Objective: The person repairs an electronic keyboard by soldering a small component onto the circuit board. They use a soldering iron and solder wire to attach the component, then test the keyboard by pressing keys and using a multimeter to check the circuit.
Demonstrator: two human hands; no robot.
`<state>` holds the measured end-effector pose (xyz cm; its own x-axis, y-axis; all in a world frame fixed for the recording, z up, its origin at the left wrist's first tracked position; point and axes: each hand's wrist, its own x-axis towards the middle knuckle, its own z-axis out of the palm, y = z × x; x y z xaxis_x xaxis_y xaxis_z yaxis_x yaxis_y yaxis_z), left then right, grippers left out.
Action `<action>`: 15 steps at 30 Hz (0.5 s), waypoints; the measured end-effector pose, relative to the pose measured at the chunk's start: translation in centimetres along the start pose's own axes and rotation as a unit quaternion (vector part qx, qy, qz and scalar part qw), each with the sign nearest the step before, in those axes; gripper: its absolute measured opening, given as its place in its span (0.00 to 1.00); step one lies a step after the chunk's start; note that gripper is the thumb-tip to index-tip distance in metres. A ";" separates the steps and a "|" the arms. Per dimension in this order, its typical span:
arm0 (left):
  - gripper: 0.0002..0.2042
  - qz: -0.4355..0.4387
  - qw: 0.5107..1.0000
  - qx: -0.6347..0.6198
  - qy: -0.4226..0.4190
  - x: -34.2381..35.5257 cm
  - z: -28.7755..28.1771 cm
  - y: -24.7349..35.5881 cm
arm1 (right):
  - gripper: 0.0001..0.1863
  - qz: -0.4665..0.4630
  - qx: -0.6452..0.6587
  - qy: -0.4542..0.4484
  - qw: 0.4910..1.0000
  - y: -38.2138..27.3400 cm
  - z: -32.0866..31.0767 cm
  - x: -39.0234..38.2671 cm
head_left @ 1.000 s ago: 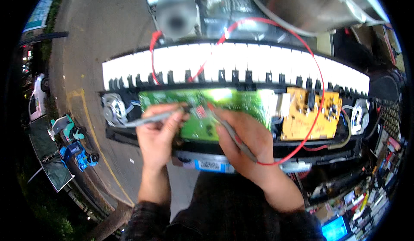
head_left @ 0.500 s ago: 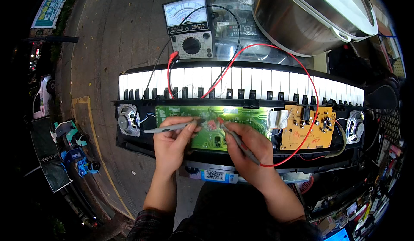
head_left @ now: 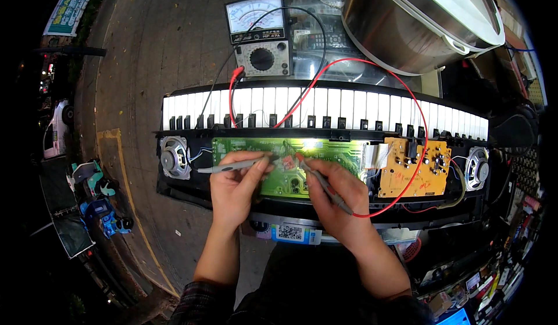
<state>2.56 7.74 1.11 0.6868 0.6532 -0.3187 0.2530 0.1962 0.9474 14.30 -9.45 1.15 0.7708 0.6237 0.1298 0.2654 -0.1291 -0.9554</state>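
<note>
An opened electronic keyboard (head_left: 360, 108) lies across in front of me, its green circuit board (head_left: 343, 156) exposed. Over that board my left hand (head_left: 235, 182) pinches a grey test probe (head_left: 229, 167), its tip pointing right. My right hand (head_left: 340, 194) grips a second test probe (head_left: 328, 190), grey with a red tip end and a red lead. Both tips come close together above the board's middle, near a small red-and-white patch (head_left: 288, 162). Whether they touch the board I cannot tell. An analog multimeter (head_left: 261, 59) stands beyond the keys, with leads looping from it.
An orange circuit board (head_left: 412, 174) sits at the keyboard's right, with a speaker (head_left: 175, 157) at the left end and another speaker (head_left: 477, 169) at the right. A large metal pot (head_left: 401, 26) stands far right. The red lead (head_left: 426, 127) arcs over the keys.
Both hands stay over the green board with the probes, almost still. The view has shifted slightly, so the multimeter and keyboard appear a little displaced.
</note>
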 end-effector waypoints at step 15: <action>0.08 -0.001 1.000 -0.010 -0.010 0.1 -0.1 0.0 | 0.13 0.025 -0.009 -0.002 1.000 -0.6 0.1 -0.1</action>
<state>2.52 7.89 1.09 0.6994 0.6390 -0.3203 0.2409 0.2111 0.9473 14.02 -9.32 1.68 0.7815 0.6186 0.0809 0.2369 -0.1743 -0.9558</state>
